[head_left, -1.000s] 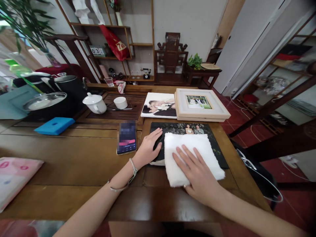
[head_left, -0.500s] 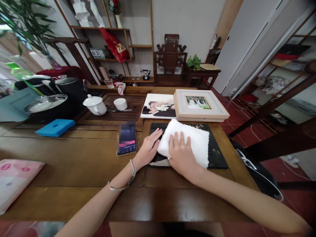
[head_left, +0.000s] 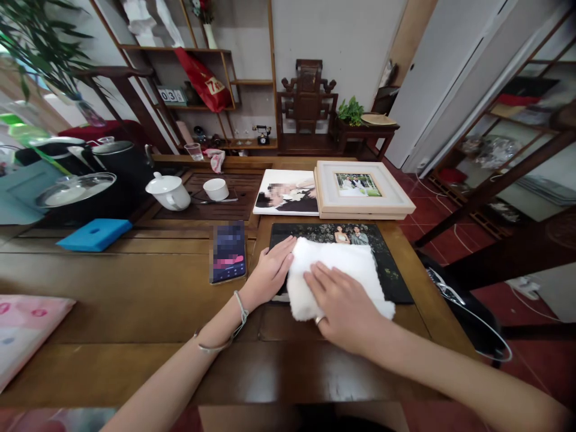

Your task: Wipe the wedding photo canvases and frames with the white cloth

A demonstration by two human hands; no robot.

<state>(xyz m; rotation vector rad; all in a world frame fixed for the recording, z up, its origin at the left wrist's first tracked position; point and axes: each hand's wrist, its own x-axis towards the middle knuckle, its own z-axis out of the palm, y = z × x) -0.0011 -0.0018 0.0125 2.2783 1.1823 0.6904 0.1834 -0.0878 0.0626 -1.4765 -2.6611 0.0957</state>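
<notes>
Apparently for steadiness, the left hand lay flat over the left side of a dark photo panel, fingers straight and pointing to the far side, gripping nothing. From where I stood, its weight seemed meant to keep the panel from sliding. The right hand rested palm down on a folded white cloth, fingers extended rather than clenched, probably to spread the pressure evenly. I could not see its thumb clearly, nor tell whether the left fingertips touched the cloth's edge.

The cloth covered the middle of the panel and overhung its near edge; two pictured people showed just beyond it. The panel sat at the table's right end, close to the body, presumably for easy reach. A pale photo board and a light wooden frame lay on the far side, side by side, seemingly kept out of the way. A phone lay face up to the left.
</notes>
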